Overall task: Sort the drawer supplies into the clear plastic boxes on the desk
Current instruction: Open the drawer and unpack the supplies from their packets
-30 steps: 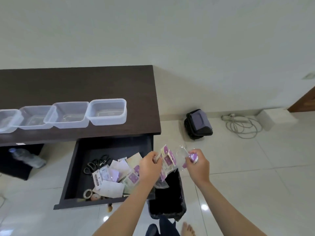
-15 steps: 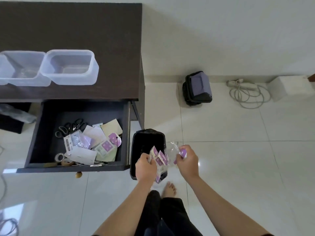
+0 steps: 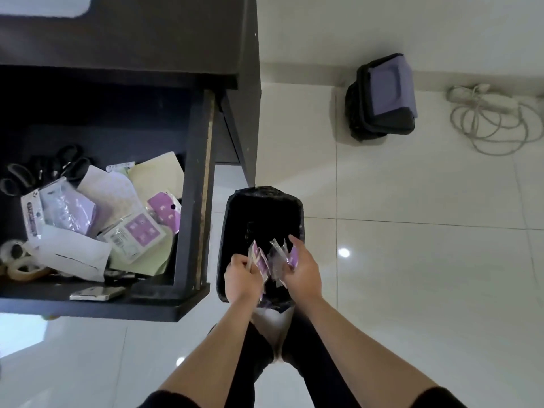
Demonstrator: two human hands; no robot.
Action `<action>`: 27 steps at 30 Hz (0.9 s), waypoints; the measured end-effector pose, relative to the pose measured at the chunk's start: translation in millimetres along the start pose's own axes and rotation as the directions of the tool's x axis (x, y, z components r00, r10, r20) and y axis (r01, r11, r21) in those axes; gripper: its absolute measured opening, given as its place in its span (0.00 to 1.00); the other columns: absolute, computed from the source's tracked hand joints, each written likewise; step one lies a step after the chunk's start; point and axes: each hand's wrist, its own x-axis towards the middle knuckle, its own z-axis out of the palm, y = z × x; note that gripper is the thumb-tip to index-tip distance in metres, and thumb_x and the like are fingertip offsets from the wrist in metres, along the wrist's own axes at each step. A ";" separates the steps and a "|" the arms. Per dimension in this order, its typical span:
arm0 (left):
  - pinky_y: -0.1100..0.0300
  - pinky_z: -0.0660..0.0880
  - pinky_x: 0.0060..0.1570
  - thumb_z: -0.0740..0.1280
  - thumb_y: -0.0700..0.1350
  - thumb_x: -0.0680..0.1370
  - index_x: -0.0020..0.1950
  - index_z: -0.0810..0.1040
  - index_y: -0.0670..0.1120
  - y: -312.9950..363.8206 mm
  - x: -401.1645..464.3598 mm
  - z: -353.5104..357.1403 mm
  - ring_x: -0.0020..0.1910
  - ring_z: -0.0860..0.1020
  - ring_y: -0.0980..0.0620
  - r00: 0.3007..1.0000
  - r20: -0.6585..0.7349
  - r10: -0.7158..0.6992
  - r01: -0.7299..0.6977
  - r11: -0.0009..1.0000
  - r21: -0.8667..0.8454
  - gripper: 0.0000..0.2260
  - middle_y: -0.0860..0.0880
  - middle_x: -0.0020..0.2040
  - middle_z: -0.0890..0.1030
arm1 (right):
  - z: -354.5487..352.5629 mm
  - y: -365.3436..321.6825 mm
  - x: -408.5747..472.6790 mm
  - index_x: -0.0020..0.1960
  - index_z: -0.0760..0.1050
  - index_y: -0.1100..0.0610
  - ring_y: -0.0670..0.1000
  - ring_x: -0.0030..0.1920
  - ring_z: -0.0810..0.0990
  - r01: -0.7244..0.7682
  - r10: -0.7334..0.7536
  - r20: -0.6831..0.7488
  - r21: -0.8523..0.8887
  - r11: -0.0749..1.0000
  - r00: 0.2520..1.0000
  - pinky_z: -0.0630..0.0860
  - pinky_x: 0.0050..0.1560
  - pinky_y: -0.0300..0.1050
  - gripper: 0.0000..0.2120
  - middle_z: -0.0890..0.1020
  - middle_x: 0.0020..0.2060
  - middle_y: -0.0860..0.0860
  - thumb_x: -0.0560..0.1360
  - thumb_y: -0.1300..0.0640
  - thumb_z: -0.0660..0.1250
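Your left hand (image 3: 243,275) grips the purple cards (image 3: 259,260) and your right hand (image 3: 300,270) pinches their clear wrapper (image 3: 278,257) — both directly over the bin (image 3: 265,207) (boxes lie up-left, nearly out of view).

Glossy white floor tiles (image 3: 412,290) mirror light spots right of the hands; a crinkled, shiny black plastic bin liner (image 3: 262,207) lies under them; matt dark wooden drawer (image 3: 188,219) to their left holds paper sheets (image 3: 153,172) and glossy clear plastic packets (image 3: 132,234).
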 end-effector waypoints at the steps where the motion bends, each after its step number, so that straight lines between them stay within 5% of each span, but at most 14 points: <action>1: 0.61 0.67 0.27 0.63 0.40 0.75 0.54 0.73 0.46 -2.8 8.4 4.6 0.37 0.76 0.50 1.000 0.016 -0.004 0.004 0.999 -0.038 0.08 0.48 0.45 0.79 | 8.8 4.8 7.3 0.72 0.60 0.45 0.53 0.48 0.80 -0.006 0.006 0.018 0.023 1.000 1.000 0.76 0.47 0.44 0.29 0.79 0.52 0.50 0.74 0.41 0.64; 4: 0.64 0.71 0.33 0.67 0.45 0.76 0.67 0.66 0.45 -12.0 29.5 16.0 0.39 0.77 0.57 0.992 0.125 -0.020 0.041 0.986 -0.164 0.21 0.55 0.43 0.78 | 30.5 16.9 26.9 0.75 0.54 0.50 0.55 0.43 0.83 -0.079 0.076 0.043 0.073 0.994 0.996 0.79 0.42 0.46 0.35 0.83 0.45 0.56 0.74 0.43 0.66; 8: 0.61 0.70 0.55 0.69 0.53 0.75 0.76 0.56 0.48 -24.1 51.7 23.0 0.63 0.75 0.49 0.965 0.259 -0.033 0.081 0.981 -0.176 0.35 0.48 0.67 0.74 | 47.5 27.6 48.2 0.76 0.50 0.50 0.53 0.55 0.80 -0.166 0.156 0.072 0.168 0.972 0.985 0.78 0.56 0.47 0.41 0.79 0.54 0.53 0.72 0.51 0.71; 13: 0.55 0.69 0.62 0.66 0.53 0.76 0.76 0.55 0.49 -25.3 49.2 13.2 0.70 0.68 0.46 0.967 0.244 -0.072 0.117 0.978 -0.174 0.32 0.47 0.73 0.66 | 36.7 18.1 51.3 0.76 0.52 0.53 0.52 0.68 0.70 -0.198 0.189 0.072 0.166 0.966 0.979 0.69 0.66 0.45 0.39 0.72 0.65 0.54 0.73 0.56 0.71; 19: 0.56 0.70 0.60 0.63 0.51 0.78 0.75 0.58 0.47 -12.1 -11.0 -19.4 0.69 0.70 0.46 0.966 0.248 -0.075 0.112 0.984 -0.139 0.28 0.46 0.72 0.68 | -3.6 -8.5 4.0 0.72 0.61 0.53 0.51 0.63 0.75 -0.231 0.228 0.042 0.163 0.959 0.973 0.73 0.64 0.46 0.29 0.75 0.62 0.54 0.75 0.59 0.68; 27: 0.62 0.67 0.61 0.62 0.50 0.79 0.72 0.64 0.46 31.0 -143.8 -97.9 0.67 0.71 0.52 0.963 0.257 0.084 -0.049 0.989 -0.142 0.23 0.50 0.69 0.71 | -69.9 -90.1 -102.8 0.64 0.70 0.52 0.44 0.51 0.78 -0.162 0.164 0.008 0.227 0.960 0.986 0.73 0.47 0.32 0.17 0.79 0.52 0.49 0.76 0.59 0.66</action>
